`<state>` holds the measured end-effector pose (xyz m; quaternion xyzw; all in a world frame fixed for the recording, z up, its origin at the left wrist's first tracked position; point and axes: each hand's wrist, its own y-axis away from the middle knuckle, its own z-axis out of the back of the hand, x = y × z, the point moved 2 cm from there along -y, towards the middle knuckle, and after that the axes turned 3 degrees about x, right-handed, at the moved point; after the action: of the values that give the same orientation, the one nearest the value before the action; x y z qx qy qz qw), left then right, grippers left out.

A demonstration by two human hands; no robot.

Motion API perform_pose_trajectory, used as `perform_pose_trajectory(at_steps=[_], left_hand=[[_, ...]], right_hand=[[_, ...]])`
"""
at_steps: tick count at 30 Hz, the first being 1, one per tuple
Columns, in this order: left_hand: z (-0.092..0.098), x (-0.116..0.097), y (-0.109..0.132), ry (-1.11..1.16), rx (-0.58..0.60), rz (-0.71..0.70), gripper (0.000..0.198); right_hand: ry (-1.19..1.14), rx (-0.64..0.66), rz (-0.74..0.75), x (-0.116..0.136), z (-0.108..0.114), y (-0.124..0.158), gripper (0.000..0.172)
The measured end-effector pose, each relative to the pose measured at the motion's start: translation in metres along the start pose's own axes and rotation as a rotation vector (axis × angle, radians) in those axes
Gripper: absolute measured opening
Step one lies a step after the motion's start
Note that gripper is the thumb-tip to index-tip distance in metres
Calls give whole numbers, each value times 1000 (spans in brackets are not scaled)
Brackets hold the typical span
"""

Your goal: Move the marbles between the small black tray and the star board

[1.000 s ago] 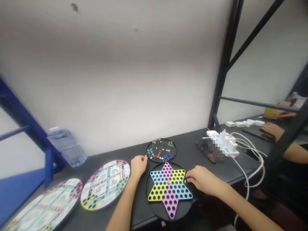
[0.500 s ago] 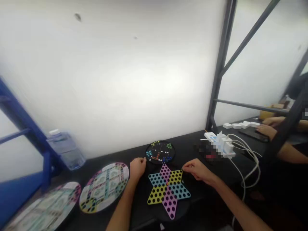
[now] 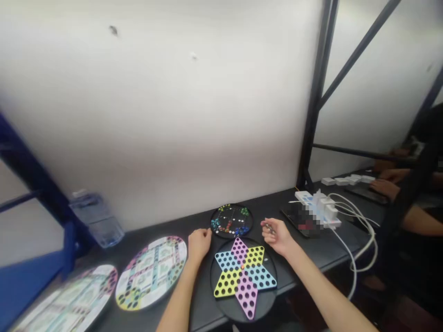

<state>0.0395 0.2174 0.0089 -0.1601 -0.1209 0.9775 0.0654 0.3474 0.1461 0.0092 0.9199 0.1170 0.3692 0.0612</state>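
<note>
A round black board with a six-pointed star of pink, yellow and blue holes point(image 3: 243, 276) lies at the near table edge. Behind it sits a small black round tray point(image 3: 231, 220) with coloured marbles. My left hand point(image 3: 199, 243) rests curled on the table between the star board and the tray's left rim. My right hand point(image 3: 276, 232) is raised palm-up just right of the tray, fingers curled around small pieces I cannot name.
Two round patterned boards point(image 3: 151, 272) point(image 3: 65, 302) lie to the left. A clear plastic bottle point(image 3: 97, 220) lies by the blue frame. A white power strip with cables point(image 3: 320, 208) sits at right, behind a black post point(image 3: 313, 106). Another person's hands point(image 3: 387, 182) work far right.
My right hand lifted off the star board's right edge, moved back toward the marble tray and turned palm-up. My left hand stayed in place.
</note>
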Motion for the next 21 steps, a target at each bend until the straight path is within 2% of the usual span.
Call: perform_pose_trajectory(at_steps=[4, 8, 11, 14, 16, 21], left_hand=[[1, -1, 0, -2, 3, 10, 46], [-1, 0, 0, -6, -8, 8, 47], [-3, 2, -1, -8, -14, -2, 47], [-6, 3, -1, -9, -19, -5, 47], [-7, 4, -2, -9, -20, -4, 47], [-8, 3, -2, -15, -18, -10, 48]], right_hand=[[42, -88, -1, -4, 0, -7, 33], [240, -193, 136, -8, -2, -4, 52], [672, -160, 219, -5, -7, 16, 52], [1325, 51, 302, 5, -18, 49, 43], [1622, 155, 299, 11, -25, 71, 34], [2112, 123, 188, 6, -37, 98, 24]])
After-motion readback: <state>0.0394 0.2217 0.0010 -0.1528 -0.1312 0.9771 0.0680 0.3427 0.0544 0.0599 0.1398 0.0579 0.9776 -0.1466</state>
